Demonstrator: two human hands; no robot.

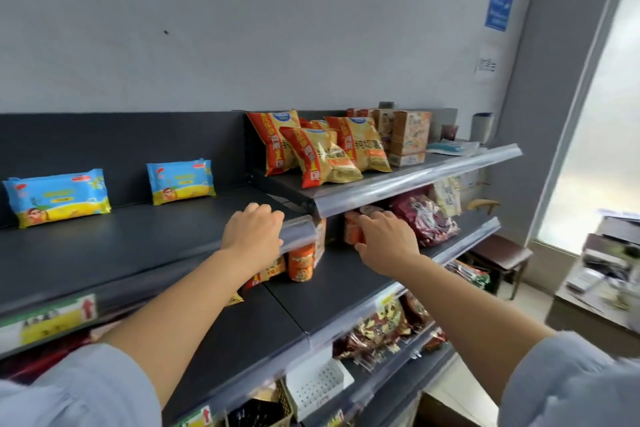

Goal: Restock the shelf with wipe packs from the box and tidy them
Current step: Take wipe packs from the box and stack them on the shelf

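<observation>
Two blue-and-yellow wipe packs stand on the dark upper-left shelf, one at the far left and one further right, with a wide gap between them. My left hand lies over the front edge of that shelf at its right end, fingers curled over the clear price rail. My right hand reaches into the shelf level below and to the right. Its fingers and thumb curl round an orange snack pack. No box is in view.
Yellow-and-red chip bags and small cartons fill the higher right shelf. Orange cups and dark red bags sit on the level below. Lower shelves hold more snacks and a white perforated basket. A stool stands at the right.
</observation>
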